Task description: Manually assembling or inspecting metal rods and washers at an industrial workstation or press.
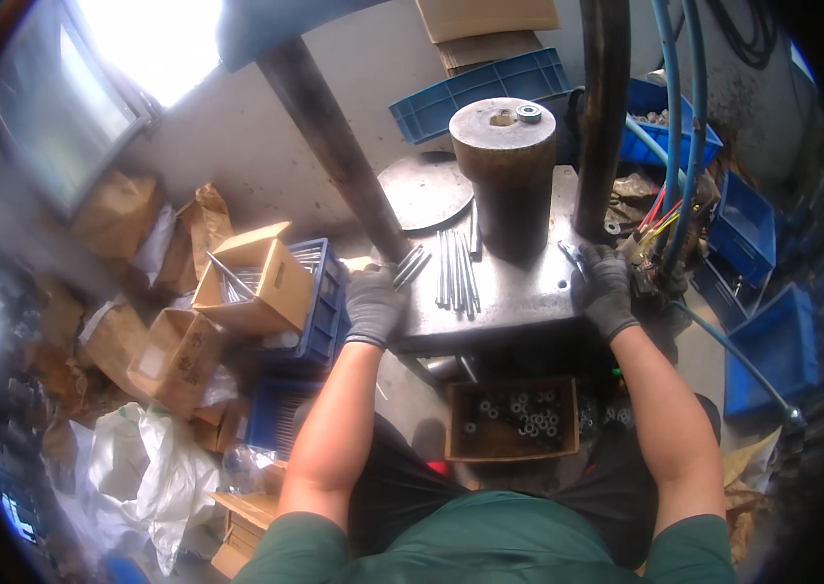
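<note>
gripping a small bundle of metal rods [413, 265], the gloved left hand [373, 304] is closed around their near ends at the left edge of the steel table [529, 300], with the far ends slanting out past its fingers, up and to the right. the gloved right hand [607, 290] is at the table's right edge, its fingers bent beside a small shiny metal piece [571, 256]; i cannot tell whether they pinch it or only touch it. between the hands, nearer the left one, a row of loose rods [456, 274] lies flat on the table, roughly side by side, their ends uneven.

just behind that row a thick steel cylinder [504, 151] stands upright, with a hole in its top and a small ring [529, 114] resting beside the hole. a round metal disc [424, 190] lies to the cylinder's left, and two dark posts [324, 136] rise at either side of the table.

below the table's front edge, an open box [512, 458] between the person's legs holds scattered metal rings [538, 420]. to the left, an open carton [281, 290] with long rods poking up is next to a blue crate [324, 331], and white sacks [154, 472] are heaped nearer the person. to the right, blue hoses [671, 97] hang down, with blue bins [772, 355] farther out.
</note>
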{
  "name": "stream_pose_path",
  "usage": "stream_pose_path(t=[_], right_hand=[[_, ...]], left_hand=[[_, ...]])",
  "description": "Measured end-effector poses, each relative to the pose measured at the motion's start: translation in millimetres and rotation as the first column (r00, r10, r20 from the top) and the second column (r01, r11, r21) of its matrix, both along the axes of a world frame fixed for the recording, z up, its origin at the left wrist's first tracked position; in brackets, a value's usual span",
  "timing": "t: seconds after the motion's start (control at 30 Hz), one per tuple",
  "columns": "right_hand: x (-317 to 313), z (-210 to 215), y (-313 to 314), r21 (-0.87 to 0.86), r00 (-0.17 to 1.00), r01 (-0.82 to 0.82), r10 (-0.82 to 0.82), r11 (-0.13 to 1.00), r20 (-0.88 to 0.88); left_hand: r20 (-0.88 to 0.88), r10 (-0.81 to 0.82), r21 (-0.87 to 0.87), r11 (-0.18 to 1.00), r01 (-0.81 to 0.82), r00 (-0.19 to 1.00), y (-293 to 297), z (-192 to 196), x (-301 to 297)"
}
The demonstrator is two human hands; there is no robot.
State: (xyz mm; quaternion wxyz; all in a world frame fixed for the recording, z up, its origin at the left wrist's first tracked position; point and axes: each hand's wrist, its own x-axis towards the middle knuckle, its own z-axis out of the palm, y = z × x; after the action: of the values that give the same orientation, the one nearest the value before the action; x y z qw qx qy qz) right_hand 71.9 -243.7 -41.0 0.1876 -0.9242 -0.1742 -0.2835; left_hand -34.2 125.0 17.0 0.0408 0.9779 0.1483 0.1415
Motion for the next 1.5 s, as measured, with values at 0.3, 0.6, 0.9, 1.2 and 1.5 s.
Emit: stream_pose_path(t=[0.3,0.6,0.9,1.2,1.5], right_hand=[[-4,5,3,-0.004,1.0,-0.01,0.01,1.0,0.014],[7,-9,-1,-0.005,0.998,-0.058,0.058,0.998,0.022],[41,-47,-24,0.05,0.991,-0.119,0.116,0.992,0.059],[30,-36,-32,-0.161,0.997,-0.067,0.071,0.985,0.02],[44,-60,-56,0.22,0.96,-0.239,0.264,0.946,-0.091]], left_hand=[[-0.115,-0.018,0.012,1.0,0.02,0.993,12,-3,3],[-0.317,-0.064,-0.59,0.794,-0.144,0.946,42,21,-34],[0.001,0.198,-0.982,-0.183,0.038,0.98,95,-130,-153],[-0.181,0.689,-0.787,-0.529,0.317,0.702,150,-287,-286],[-0.526,0.816,-0.831,-0.553,0.059,0.238,212,-407,-312]])
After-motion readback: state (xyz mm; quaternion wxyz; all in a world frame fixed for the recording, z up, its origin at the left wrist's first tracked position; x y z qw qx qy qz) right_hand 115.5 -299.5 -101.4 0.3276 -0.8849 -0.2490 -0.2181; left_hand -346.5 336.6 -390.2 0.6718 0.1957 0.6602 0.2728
